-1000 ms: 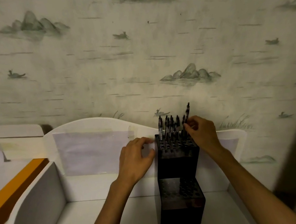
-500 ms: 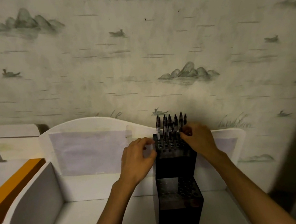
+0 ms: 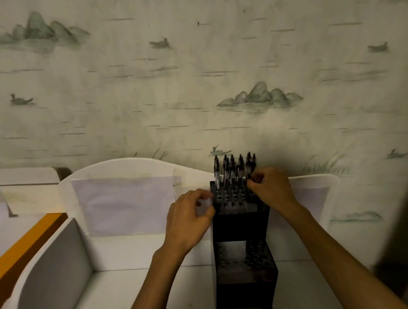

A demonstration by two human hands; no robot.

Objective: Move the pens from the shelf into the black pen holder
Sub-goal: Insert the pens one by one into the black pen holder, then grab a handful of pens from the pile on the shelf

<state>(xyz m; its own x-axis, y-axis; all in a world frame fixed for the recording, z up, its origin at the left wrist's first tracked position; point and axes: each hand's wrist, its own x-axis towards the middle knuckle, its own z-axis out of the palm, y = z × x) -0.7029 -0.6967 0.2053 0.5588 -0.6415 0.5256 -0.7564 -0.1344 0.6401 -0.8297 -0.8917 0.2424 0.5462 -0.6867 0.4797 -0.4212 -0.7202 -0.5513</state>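
Gripping the upper left edge of the black pen holder, the left hand has its fingers curled against the top tier. The right hand, at 3 o'clock of that tier, has its fingertips drawn together among the rightmost pens; we cannot tell whether they pinch 1 of them or only touch it. The 2 hands sit apart, with the tier between them.

We see the pens standing upright in the holes of the top tier, clustered toward its far side, their clips rising above the hands. The lower tier, at 6 o'clock of the upper one, shows rows of holes with no pens in them.

The holder stands in the right part of a white shelf, close to its curved back panel. A rounded white side panel lies at 9 o'clock. An orange edge runs beyond it. Behind everything we see wallpaper printed with hills and boats.
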